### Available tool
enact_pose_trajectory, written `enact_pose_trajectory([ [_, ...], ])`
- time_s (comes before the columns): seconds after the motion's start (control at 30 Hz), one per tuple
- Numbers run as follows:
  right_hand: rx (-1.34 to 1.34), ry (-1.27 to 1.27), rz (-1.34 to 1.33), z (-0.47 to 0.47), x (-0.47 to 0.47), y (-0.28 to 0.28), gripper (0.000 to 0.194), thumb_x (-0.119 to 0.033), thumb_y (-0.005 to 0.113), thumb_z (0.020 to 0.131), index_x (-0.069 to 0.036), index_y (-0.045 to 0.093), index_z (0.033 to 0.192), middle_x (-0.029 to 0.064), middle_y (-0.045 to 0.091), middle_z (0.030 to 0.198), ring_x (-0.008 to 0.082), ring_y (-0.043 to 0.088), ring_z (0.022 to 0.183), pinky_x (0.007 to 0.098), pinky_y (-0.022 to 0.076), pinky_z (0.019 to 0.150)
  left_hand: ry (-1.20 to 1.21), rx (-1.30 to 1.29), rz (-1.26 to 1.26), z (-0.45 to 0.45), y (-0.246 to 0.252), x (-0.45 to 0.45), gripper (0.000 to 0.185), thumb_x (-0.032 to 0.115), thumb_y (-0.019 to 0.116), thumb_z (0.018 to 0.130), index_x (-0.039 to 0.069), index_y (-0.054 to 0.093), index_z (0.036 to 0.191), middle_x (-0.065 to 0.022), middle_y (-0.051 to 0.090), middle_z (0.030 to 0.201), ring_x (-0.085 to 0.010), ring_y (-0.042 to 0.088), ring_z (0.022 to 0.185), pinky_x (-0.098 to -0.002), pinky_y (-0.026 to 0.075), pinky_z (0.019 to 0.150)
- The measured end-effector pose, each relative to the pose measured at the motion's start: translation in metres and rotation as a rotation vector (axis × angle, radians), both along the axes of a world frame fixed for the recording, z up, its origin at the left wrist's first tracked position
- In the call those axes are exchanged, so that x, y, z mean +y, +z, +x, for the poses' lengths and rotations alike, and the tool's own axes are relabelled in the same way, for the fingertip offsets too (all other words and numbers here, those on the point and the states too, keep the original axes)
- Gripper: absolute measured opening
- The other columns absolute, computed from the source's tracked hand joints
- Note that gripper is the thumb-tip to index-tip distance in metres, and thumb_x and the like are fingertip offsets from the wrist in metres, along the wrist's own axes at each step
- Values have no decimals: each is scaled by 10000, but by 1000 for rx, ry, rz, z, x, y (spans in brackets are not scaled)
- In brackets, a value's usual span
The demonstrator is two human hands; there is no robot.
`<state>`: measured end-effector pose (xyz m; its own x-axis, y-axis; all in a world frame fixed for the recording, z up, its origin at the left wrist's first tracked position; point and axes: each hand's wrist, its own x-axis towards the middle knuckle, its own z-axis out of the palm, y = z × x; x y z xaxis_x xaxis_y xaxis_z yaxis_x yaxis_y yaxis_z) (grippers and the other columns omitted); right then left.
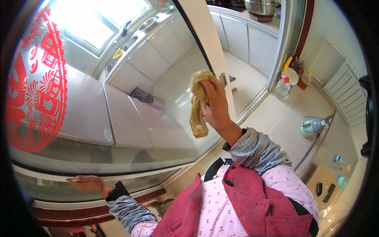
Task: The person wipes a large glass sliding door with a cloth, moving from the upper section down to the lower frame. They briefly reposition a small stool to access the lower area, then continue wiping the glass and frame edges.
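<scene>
My right hand (216, 103) grips a yellowish-brown cloth (198, 121), bunched at the fingers with one end hanging down. It is at the glass pane (177, 124) of a white-framed sliding door, close to the door's upright white stile (207, 29) and its recessed pull (223, 80). Over on the left, my left hand (88, 184) touches the white frame (47, 175) along the pane's edge, fingers stretched out. Whether those fingers grip the frame is hidden. A red paper-cut-style decoration (44, 97) covers part of the glass on the left.
Behind the glass are kitchen cabinets (142, 77) and a sink (130, 43). Right of the doorway, bottles (305, 78) and a clear plastic jug (282, 87) stand on the floor. A mint-green thermos (311, 127) is by a glass table (334, 148) near the radiator (348, 91).
</scene>
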<state>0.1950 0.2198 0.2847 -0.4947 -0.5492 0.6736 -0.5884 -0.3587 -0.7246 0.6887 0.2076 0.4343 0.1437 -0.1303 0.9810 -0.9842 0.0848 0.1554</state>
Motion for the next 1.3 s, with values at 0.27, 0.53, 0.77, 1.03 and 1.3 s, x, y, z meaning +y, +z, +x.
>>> enact_pose_trajectory([
  [0.27,285,83,212,-39,19,-68,556,46,666,734,-122,565,1254,168,537,1265,393,536,1133,439,467,961,326,-284,135,-58,-31,33,526,321,433,1061,-46,360,1431,-261,409,1428,-387,453,1304,-508,381,1086],
  [0.53,-2,534,706,-116,50,-188,649,-23,652,717,-115,468,1333,219,600,1168,413,579,1103,451,488,945,-976,-158,1418,-272,-211,49,390,122,725,868,65,612,1237,-142,650,1200,-312,611,1130,-412,490,965],
  [0.77,-174,984,559,-182,30,-196,659,-63,737,695,-42,486,1304,212,587,1187,420,555,1146,450,479,960,-1207,1515,1972,-478,-309,33,876,412,786,837,98,302,1496,-111,453,1431,-272,487,1306,-393,476,1017],
  [1.03,-673,1331,1188,-322,-10,-292,622,-309,687,921,-55,460,1441,112,580,1360,204,560,1222,360,426,1056,-893,1347,2131,-538,-361,23,519,158,713,907,52,487,1362,-37,637,1197,-159,621,1039,-316,529,858],
  [1.3,4,274,1156,-456,-192,-524,331,-172,604,915,-76,606,1232,157,669,1146,323,636,1076,408,505,934,-339,1610,2096,-474,-417,57,470,103,719,883,44,540,1313,-67,661,1209,-196,633,1082,-355,516,938],
])
